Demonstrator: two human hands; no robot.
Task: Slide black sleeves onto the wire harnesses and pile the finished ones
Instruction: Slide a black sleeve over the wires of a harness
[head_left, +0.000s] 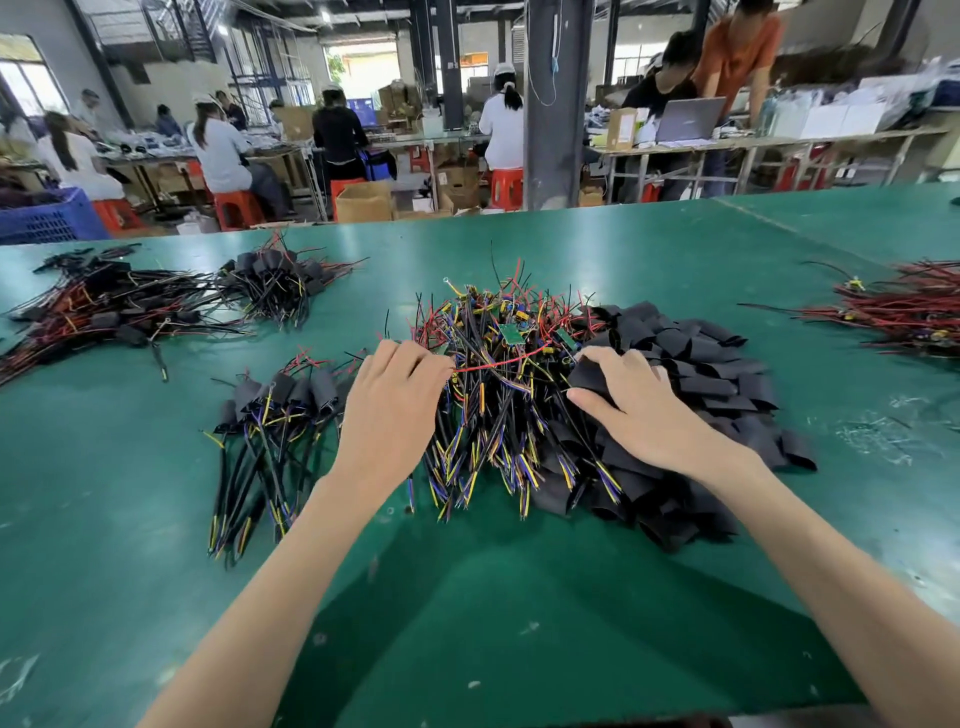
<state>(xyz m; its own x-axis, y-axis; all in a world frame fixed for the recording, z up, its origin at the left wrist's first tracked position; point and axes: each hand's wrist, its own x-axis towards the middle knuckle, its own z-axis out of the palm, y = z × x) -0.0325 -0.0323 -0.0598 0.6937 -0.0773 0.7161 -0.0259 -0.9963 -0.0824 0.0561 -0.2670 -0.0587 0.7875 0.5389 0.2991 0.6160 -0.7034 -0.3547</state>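
Observation:
A heap of bare wire harnesses (498, 384) with red, black, yellow and blue leads and small green boards lies in the middle of the green table (467, 597). Right of it spreads a pile of flat black sleeves (701, 384). My left hand (389, 410) pinches a red wire (498, 361) at the heap's left edge. My right hand (639, 405) rests on the sleeve pile, fingers and thumb curled round one black sleeve (587, 376). A small pile of sleeved harnesses (275, 426) lies left of my left hand.
More sleeved harnesses lie at the back left (104, 306) and back centre-left (275, 286). Another bundle of red and black wires (904, 312) sits at the right edge. Beyond the table's far edge people work at benches, with a grey pillar (556, 104) between.

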